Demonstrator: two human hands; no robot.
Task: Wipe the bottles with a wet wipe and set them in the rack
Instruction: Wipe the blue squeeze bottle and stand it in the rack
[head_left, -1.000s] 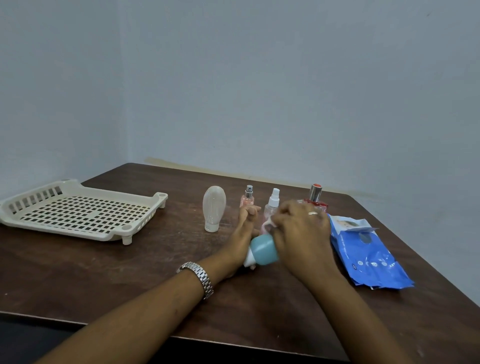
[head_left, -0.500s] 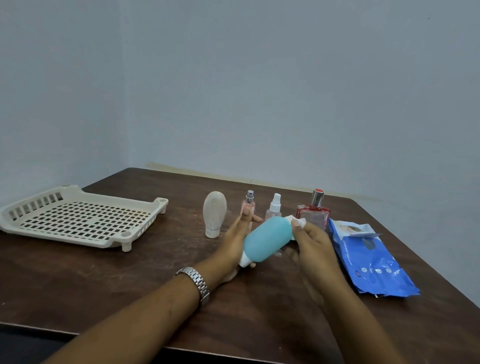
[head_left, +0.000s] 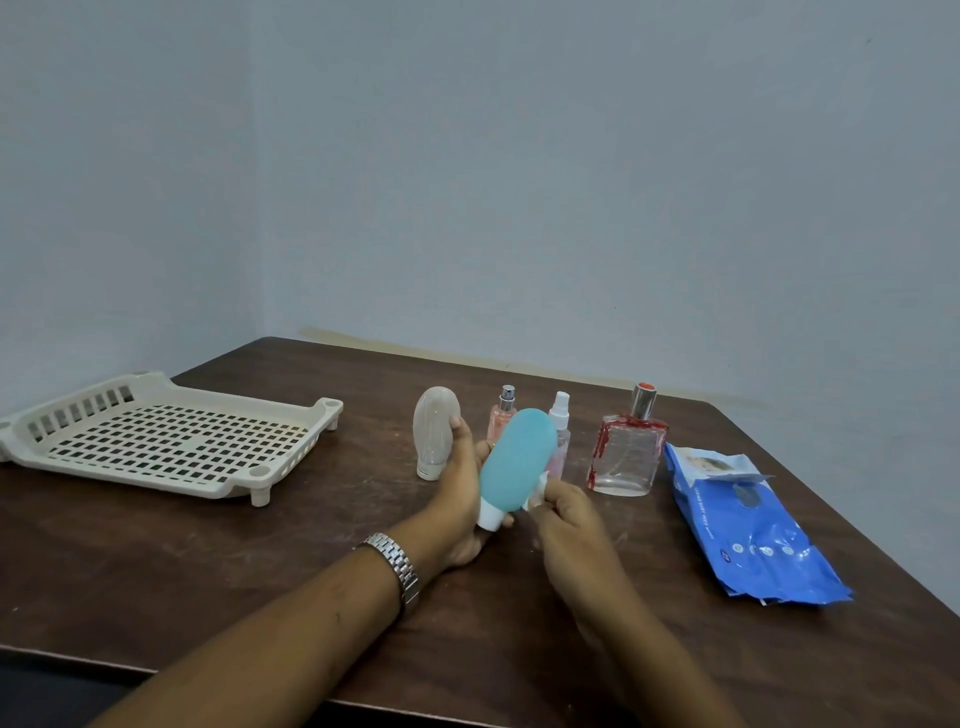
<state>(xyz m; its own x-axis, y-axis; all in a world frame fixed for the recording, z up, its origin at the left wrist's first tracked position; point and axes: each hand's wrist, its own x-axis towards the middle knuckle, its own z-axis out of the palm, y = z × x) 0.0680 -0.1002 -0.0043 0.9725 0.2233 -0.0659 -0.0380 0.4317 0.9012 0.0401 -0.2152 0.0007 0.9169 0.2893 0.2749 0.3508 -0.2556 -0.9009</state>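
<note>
Both forearms are extended forward. A blue bottle (head_left: 517, 457) is gripped between the fingers and thumb of the left hand (head_left: 460, 499); a wipe (head_left: 536, 493) is pinched at the fingertips of the right hand (head_left: 569, 519).

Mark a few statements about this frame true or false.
1. The rack holds no bottles. True.
2. The left hand holds the teal bottle cap up. False: the cap points down, toward the person.
3. The right hand pinches a wipe against the teal bottle. True.
4. The wipe pack lies left of the rack. False: it lies on the right side of the table.
5. The red bottle stands upright, left of the wipe pack. True.
</note>
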